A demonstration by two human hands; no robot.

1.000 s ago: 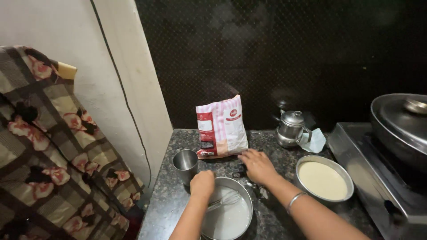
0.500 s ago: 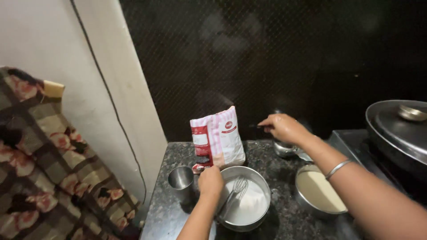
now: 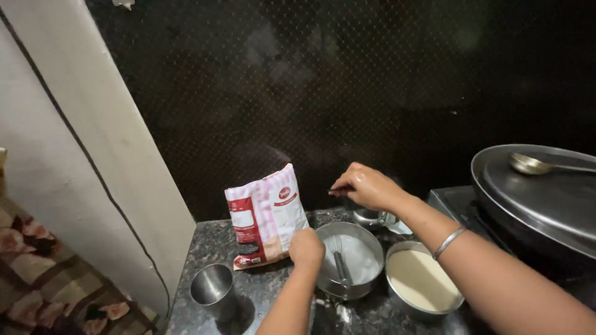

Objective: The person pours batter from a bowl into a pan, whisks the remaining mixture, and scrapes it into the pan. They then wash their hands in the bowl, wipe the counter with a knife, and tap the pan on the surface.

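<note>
Your left hand (image 3: 307, 246) is closed on the near left rim of a round steel bowl (image 3: 349, 260), which stands on the dark speckled stone desk (image 3: 205, 248) in front of you. The bowl holds a white liquid, and a wire whisk (image 3: 339, 260) rests inside it with its handle leaning toward you. No hand is on the whisk.

Your right hand (image 3: 366, 186) is raised above the back of the desk, behind the bowl, with its fingers pinched together on a small dark item; what that item is cannot be told. A metal bangle (image 3: 448, 242) sits on your right wrist. Directly below this hand, a small steel vessel (image 3: 367, 216) stands against the wall, partly hidden.

Just to the left of the bowl, a pink, white and red bag (image 3: 266, 214) leans upright, touching or nearly touching your left hand. A steel tumbler (image 3: 213, 290) stands farther left, near the desk's front edge, apart from the bag. Just to the right of the bowl, a second steel bowl (image 3: 422, 283) holds pale cream batter. Beyond it, at the right edge, a large steel lid (image 3: 546, 198) covers a pan on the stove, and a ladle (image 3: 534, 164) lies on the lid.
</note>
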